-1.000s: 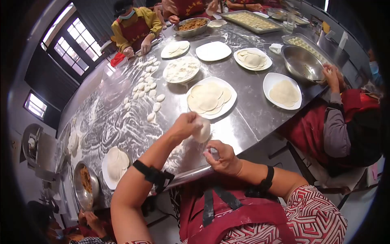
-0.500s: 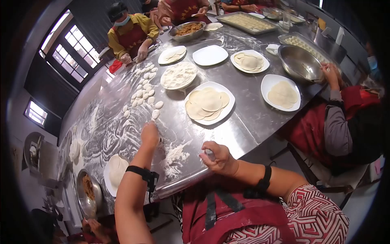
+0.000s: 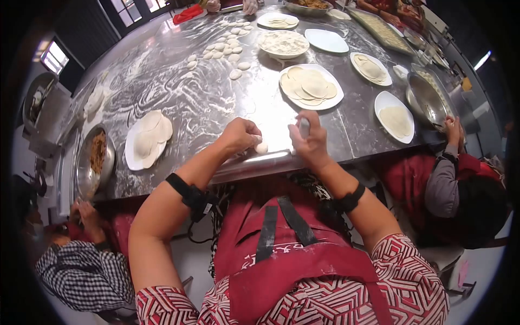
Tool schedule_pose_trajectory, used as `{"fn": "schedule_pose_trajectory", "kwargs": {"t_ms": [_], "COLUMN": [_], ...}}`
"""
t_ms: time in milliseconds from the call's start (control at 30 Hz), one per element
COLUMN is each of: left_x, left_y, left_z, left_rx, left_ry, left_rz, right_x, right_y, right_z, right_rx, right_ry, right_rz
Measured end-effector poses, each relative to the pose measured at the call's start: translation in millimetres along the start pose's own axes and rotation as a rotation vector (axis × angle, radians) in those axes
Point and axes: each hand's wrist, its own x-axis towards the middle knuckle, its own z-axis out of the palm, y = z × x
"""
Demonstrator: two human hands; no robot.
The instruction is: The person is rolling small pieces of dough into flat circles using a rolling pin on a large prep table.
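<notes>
Near the table's front edge, my left hand (image 3: 241,136) pinches a small round dough piece (image 3: 262,148) at its fingertips. Just to the right, my right hand (image 3: 312,142) is closed in a fist around a rolling pin (image 3: 304,128). Only the pin's pale rounded end shows; the fingers cover the rest. Beyond my hands stands a white plate (image 3: 334,103) stacked with flat dough wrappers (image 3: 311,86). Several flattened dough pieces (image 3: 218,55) lie scattered on the floured steel table (image 3: 179,97) farther off.
A bowl of flour (image 3: 283,43) stands at the back. On the left are a plate of wrappers (image 3: 153,132) and a steel bowl of filling (image 3: 98,154). To the right are another wrapper plate (image 3: 395,118) and a large metal bowl (image 3: 428,100). People sit on both sides.
My left hand has drawn back from the dough pieces to the table's front edge, bringing one with it. My right hand, still around the rolling pin, is now beside it. The view has tilted down.
</notes>
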Motion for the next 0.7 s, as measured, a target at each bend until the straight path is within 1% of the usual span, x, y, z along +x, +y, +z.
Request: {"fn": "schedule_pose_trajectory", "kwargs": {"t_ms": [33,100,133,167,200,233,267,300,333,367,400,433,467,533,567,667,700], "left_x": [-1,2,1,3,5,7,9,7,6,2,-2,-4,-3,-10,-14,-8,-5], "left_y": [-5,-13,-9,-3,-1,1,2,2,2,0,-1,-6,-9,-8,-6,2,7], "left_z": [3,6,5,3,3,3,4,5,5,6,6,8,8,13,17,20,15], "left_rx": [0.020,0.121,0.174,0.210,0.212,0.214,0.214,0.257,0.307,0.357,0.409,0.322,0.243,0.090,0.193,0.351,0.352], "left_ry": [0.041,0.133,0.180,0.136,0.117,0.098,0.078,0.068,0.117,0.166,0.219,0.286,0.280,0.253,0.242,0.232,0.171], "left_rz": [-0.002,0.137,0.206,0.177,0.191,0.207,0.224,0.288,0.285,0.280,0.275,0.244,0.188,0.070,0.146,0.231,0.181], "right_x": [8,22,30,37,40,41,38,33,28,18,1,-10,-16,-7,-4,24,31], "right_y": [8,21,21,20,18,16,13,10,7,6,4,-2,-5,-6,-5,14,13], "right_z": [5,19,24,29,32,32,29,25,21,15,5,-1,-3,1,4,23,27], "right_rx": [-0.015,-0.046,-0.057,-0.069,-0.082,-0.066,-0.079,-0.094,-0.109,-0.129,-0.098,-0.041,0.017,-0.055,-0.092,-0.183,-0.144], "right_ry": [-0.008,-0.018,-0.006,0.008,0.023,-0.007,0.003,0.013,0.021,0.054,-0.013,0.011,0.033,0.048,0.064,0.069,0.074], "right_rz": [0.002,0.014,-0.017,-0.047,-0.076,-0.005,-0.007,-0.009,-0.012,-0.078,0.078,0.058,0.040,-0.008,-0.026,-0.074,-0.105]}}
